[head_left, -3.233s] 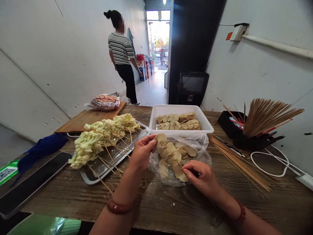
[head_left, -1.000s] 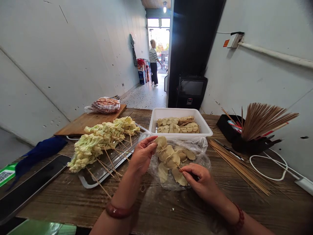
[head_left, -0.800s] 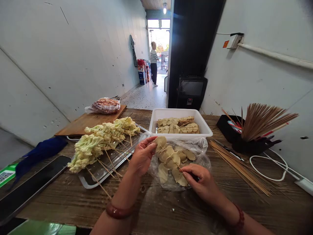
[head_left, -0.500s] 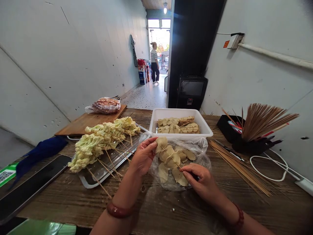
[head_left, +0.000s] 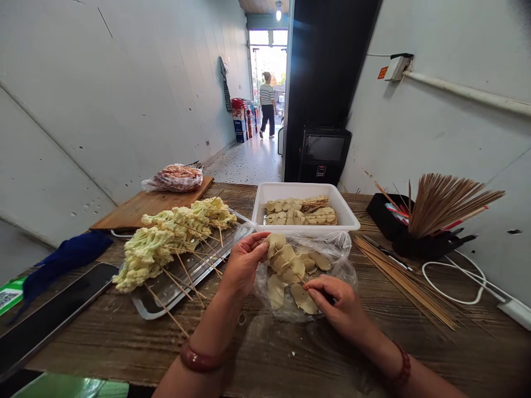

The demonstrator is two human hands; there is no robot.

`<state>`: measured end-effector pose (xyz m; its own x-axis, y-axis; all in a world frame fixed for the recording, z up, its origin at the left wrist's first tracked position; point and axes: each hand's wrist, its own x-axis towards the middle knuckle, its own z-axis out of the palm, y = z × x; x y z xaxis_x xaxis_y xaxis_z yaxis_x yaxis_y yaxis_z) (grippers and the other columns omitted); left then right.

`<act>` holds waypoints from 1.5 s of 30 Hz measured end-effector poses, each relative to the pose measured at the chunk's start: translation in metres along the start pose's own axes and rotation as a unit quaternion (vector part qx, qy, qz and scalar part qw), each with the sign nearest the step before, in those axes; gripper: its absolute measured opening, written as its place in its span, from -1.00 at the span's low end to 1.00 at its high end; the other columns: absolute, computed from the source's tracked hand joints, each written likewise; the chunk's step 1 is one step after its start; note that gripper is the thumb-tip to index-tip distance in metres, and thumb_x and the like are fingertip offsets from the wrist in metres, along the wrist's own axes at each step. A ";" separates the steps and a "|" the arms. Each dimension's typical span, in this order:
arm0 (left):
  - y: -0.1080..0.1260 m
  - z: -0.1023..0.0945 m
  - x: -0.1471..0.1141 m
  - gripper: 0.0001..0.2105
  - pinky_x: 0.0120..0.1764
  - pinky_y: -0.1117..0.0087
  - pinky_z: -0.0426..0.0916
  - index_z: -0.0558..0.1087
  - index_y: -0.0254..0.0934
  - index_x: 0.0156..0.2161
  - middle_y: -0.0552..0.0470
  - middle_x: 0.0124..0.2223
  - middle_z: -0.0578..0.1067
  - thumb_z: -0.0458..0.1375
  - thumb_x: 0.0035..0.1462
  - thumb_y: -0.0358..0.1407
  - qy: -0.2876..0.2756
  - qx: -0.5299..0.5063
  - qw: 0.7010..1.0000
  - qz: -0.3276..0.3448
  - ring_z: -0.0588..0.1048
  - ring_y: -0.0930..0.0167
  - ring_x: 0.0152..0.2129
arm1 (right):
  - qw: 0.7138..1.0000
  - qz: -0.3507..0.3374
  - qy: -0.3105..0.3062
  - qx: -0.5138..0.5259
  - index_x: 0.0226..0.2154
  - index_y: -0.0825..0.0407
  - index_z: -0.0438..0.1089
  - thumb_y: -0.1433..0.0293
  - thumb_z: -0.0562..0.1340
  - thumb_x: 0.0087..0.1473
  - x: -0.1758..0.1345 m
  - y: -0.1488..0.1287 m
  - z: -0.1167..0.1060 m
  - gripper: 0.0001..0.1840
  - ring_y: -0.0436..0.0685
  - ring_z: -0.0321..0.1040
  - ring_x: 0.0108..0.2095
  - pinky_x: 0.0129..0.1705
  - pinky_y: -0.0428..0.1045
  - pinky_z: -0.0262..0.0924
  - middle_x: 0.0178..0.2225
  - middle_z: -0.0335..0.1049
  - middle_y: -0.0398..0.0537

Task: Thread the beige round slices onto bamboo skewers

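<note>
My left hand (head_left: 248,260) pinches a thin, round, pale tan slice (head_left: 275,243), possibly potato, at the far end of a row of slices. Several of these overlapping slices (head_left: 288,265) are threaded on a thin wooden skewer (head_left: 304,283). The skewer's near end is held between the thumb and fingers of my right hand (head_left: 337,301). Below the row, loose slices (head_left: 304,299) lie on a clear plastic bag (head_left: 343,260) on the wooden table. Just beyond the bag, a white plastic tub (head_left: 307,227) holds finished-looking skewers of slices (head_left: 286,213).
Cauliflower skewers (head_left: 166,237) lie across a metal tray (head_left: 153,314) at left, by a cutting board (head_left: 120,216) with a bagged bundle (head_left: 174,178). Loose sticks (head_left: 406,282) and a black holder (head_left: 385,213) full of skewers are at right. A person (head_left: 267,102) is near the doorway.
Both hands keep their grips, and the slices have hardly shifted. In the background, the person has turned and stepped towards the doorway. The view has tilted very slightly.
</note>
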<state>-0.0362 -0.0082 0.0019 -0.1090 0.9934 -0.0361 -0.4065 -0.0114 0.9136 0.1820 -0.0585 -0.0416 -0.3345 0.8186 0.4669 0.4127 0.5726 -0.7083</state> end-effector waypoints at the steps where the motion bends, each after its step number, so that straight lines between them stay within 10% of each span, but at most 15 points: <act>1: 0.001 0.001 0.000 -0.72 -0.50 0.52 0.17 0.60 -0.35 -0.29 0.05 -0.47 0.52 0.40 -0.20 -0.32 0.006 0.010 1.000 0.006 0.32 0.57 -0.60 | 1.000 -0.001 0.002 0.001 -0.34 0.03 0.52 0.42 0.16 0.20 0.000 0.000 0.000 -0.79 0.13 0.52 -0.32 -0.31 -0.03 0.39 -0.35 0.59 0.01; 28: 0.001 0.001 -0.004 -0.57 -0.35 0.45 0.28 0.49 -0.31 0.04 0.06 -0.40 0.55 0.25 -0.01 -0.37 -0.004 0.282 0.944 0.173 0.41 0.46 -0.50 | 0.999 0.036 -0.007 0.017 -0.39 0.06 0.53 0.45 0.17 0.16 -0.002 -0.001 0.002 -0.79 0.12 0.50 -0.37 -0.33 -0.04 0.32 -0.39 0.58 0.00; 36: -0.002 -0.002 0.001 -0.52 -0.35 0.49 0.32 0.47 -0.31 0.01 0.07 -0.39 0.54 0.36 -0.07 -0.25 -0.002 0.037 0.998 0.050 0.45 0.48 -0.46 | 0.998 0.053 0.004 0.035 -0.36 0.05 0.53 0.39 0.18 0.19 0.001 -0.001 0.000 -0.79 0.11 0.48 -0.35 -0.31 -0.05 0.31 -0.37 0.57 -0.01; 45: -0.004 0.000 0.000 -0.64 -0.40 0.45 0.42 0.58 -0.32 -0.27 -0.04 -0.36 0.59 0.42 -0.14 -0.11 -0.101 -0.090 0.986 -0.093 0.50 0.41 -0.48 | 0.994 0.076 0.015 0.075 -0.35 0.06 0.54 0.37 0.19 0.18 0.003 -0.005 0.001 -0.79 0.09 0.46 -0.36 -0.31 -0.07 0.29 -0.37 0.57 -0.01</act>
<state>-0.0343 -0.0084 -0.0018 0.1579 0.9824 -0.0993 -0.5585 0.1718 0.8115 0.1781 -0.0594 -0.0371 -0.2526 0.8971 0.3626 0.3246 0.4316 -0.8417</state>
